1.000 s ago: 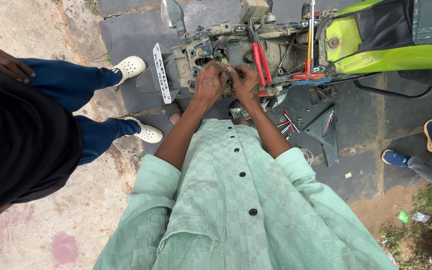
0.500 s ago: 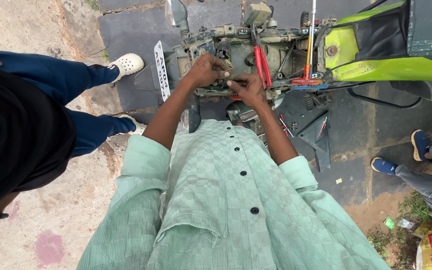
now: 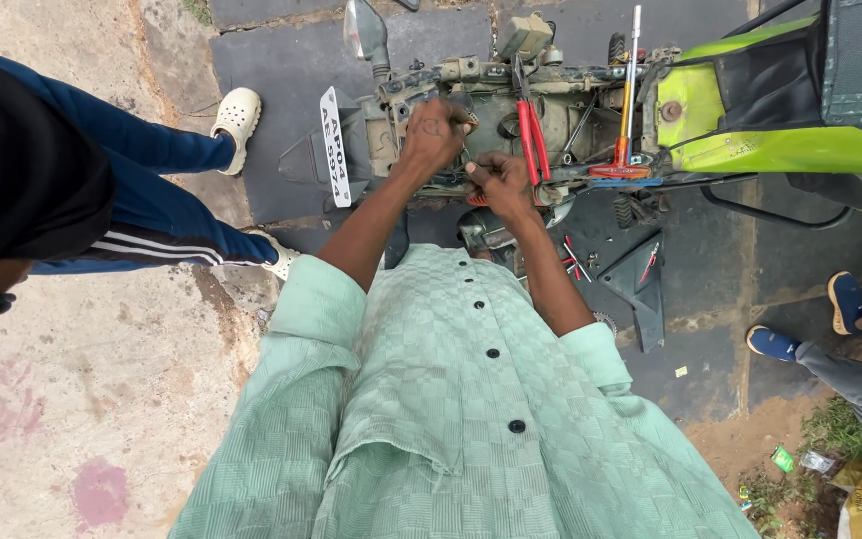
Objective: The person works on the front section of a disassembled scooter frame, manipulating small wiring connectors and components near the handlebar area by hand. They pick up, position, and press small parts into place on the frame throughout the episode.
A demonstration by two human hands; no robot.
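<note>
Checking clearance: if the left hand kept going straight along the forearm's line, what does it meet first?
Likely the scooter's stripped frame: the left hand is already on or just over the exposed parts, knuckles pointing at the frame's top bar. Depth is unclear from overhead, so contact can't be confirmed.

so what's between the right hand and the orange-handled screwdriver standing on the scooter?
In the head view, red-handled pliers lie on the stripped scooter frame, between the right hand and the upright screwdriver. Beyond them is dirty frame and wiring.
</note>
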